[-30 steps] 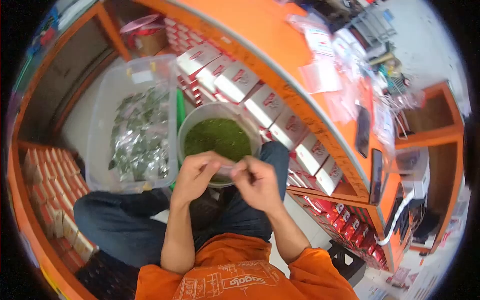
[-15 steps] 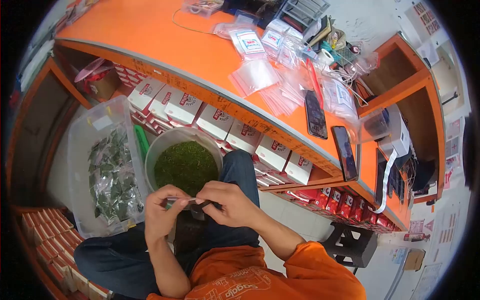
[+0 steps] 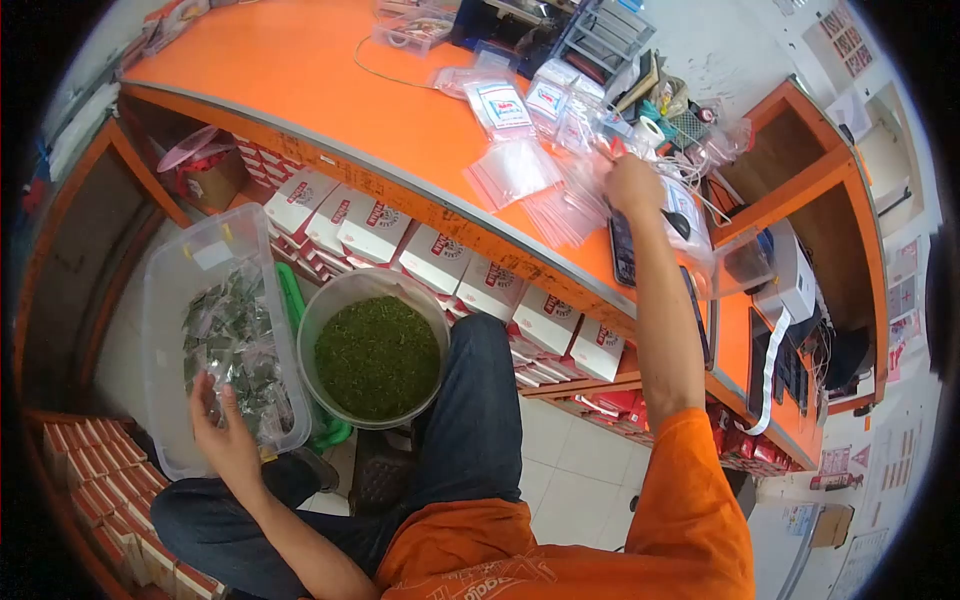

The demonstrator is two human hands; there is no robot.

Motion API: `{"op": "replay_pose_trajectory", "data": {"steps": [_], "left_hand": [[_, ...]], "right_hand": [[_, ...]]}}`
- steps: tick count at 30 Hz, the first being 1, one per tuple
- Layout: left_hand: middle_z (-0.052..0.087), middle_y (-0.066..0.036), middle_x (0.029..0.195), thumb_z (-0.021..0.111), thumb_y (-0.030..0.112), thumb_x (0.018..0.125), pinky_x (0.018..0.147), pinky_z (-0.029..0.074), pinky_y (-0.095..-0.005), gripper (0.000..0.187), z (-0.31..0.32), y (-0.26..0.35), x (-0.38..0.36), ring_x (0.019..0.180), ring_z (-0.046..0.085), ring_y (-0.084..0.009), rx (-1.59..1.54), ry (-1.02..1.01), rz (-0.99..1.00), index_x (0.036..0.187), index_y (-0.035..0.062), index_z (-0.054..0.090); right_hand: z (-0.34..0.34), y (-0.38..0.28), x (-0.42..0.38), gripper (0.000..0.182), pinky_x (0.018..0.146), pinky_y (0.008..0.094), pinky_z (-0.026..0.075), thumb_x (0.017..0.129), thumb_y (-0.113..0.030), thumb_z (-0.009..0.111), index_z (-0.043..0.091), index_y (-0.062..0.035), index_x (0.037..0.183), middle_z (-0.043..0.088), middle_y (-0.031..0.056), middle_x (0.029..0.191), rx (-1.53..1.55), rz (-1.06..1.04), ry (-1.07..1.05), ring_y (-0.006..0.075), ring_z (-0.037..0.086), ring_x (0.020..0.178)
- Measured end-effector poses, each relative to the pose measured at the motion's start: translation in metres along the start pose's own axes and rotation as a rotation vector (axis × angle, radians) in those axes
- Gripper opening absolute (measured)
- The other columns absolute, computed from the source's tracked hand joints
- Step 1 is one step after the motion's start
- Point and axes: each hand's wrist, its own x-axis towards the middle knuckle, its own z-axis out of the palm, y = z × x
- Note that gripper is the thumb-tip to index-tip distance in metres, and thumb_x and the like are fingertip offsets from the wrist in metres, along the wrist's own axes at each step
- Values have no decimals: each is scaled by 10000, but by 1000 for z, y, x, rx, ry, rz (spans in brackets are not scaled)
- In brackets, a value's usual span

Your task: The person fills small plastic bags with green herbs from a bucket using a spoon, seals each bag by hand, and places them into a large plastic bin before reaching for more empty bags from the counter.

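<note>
My left hand [image 3: 226, 440] is over the near side of a clear plastic tub [image 3: 168, 425], its thumb and fingers apart. Beneath the fingertips lies a pile of small clear bags [image 3: 240, 325] with dark green contents. My right hand [image 3: 636, 186] reaches across the orange table, fingers curled beside the empty zip bags [image 3: 565, 210] and a red strip. From its side sticks out a dark, rounded scoop-like tool [image 3: 679, 224]. Between my knees and the shelf stands a round white bucket [image 3: 310, 372] of chopped green herb [image 3: 378, 358].
White boxes [image 3: 374, 228] line the shelf under the orange table [image 3: 330, 75]. A phone [image 3: 622, 250] lies under my right forearm, near a printer [image 3: 795, 275]. A green plastic piece [image 3: 291, 298] sits between tub and bucket. Brown cartons [image 3: 100, 470] are stacked at lower left.
My hands were together over the bucket, pinching a small bag. They have parted: the left moved to the tub and opened, the right reached up over the table with the dark tool.
</note>
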Motion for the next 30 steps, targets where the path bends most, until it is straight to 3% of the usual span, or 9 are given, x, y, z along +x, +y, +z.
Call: {"op": "replay_pose_trajectory", "data": {"steps": [5, 8, 11, 15, 19, 21, 26, 28, 30], "left_hand": [[666, -114, 1240, 621, 122, 979, 927, 483, -329, 349, 3, 16, -10, 1121, 617, -198, -127, -304, -108, 1313, 24, 601], [665, -122, 1232, 660, 85, 942, 951, 494, -336, 401, 31, 79, -42, 1110, 612, -201, -460, -600, -128, 1330, 20, 586], [679, -115, 1182, 677, 98, 937, 948, 505, -342, 371, 53, 125, -84, 1069, 636, -216, -1021, -820, -395, 1288, -7, 620], [711, -83, 1016, 684, 95, 941, 797, 548, -290, 248, 49, 91, -79, 884, 661, -158, -947, -993, -560, 1167, -9, 688], [707, -56, 860, 695, 101, 941, 648, 547, -249, 147, 29, 76, -67, 721, 642, -110, -895, -890, -628, 1028, -13, 725], [707, -62, 851, 703, 94, 935, 637, 549, -251, 138, 27, 67, -65, 717, 646, -111, -896, -855, -666, 1013, -18, 725], [707, -33, 810, 735, 106, 919, 639, 535, -224, 139, 29, 52, -65, 698, 641, -76, -826, -837, -624, 987, -16, 732], [705, -28, 802, 742, 105, 914, 633, 528, -221, 135, 31, 50, -67, 689, 635, -72, -800, -811, -609, 974, -16, 733], [702, -25, 784, 752, 107, 906, 618, 515, -219, 138, 33, 48, -67, 669, 621, -68, -700, -798, -532, 964, -16, 733]], "right_hand": [[-60, 4, -51, 285, 735, 417, 535, 914, -264, 631, 729, 0, 874, 739, 182, 880, 464, -246, 293, 302, 717, 811], [-102, -48, -146, 232, 682, 294, 475, 985, -134, 560, 692, 17, 868, 678, 41, 761, 974, -324, -39, 98, 609, 732], [-80, -90, -229, 181, 686, 237, 435, 994, -129, 601, 667, 2, 887, 687, 33, 840, 1391, -253, -600, 101, 567, 711], [-47, -119, -268, 217, 713, 248, 441, 1014, -160, 590, 671, -4, 886, 704, 29, 840, 1448, -29, -953, 85, 580, 766], [-21, -137, -289, 263, 676, 258, 454, 1018, -188, 596, 670, 1, 851, 695, 29, 760, 1432, -165, -872, 84, 580, 704], [-7, -138, -288, 261, 655, 271, 453, 1016, -196, 602, 664, 0, 856, 683, 34, 728, 1361, -448, -878, 85, 575, 679], [-8, -154, -292, 216, 631, 289, 459, 977, -174, 654, 644, -2, 846, 677, 57, 739, 1245, -376, -902, 127, 595, 668], [-3, -166, -302, 213, 634, 312, 490, 898, -173, 747, 642, 5, 846, 674, 95, 780, 920, -445, 14, 195, 632, 668], [-11, -164, -316, 236, 641, 328, 506, 855, -185, 788, 651, 7, 853, 671, 111, 801, 1026, -498, -106, 221, 649, 687]]}}
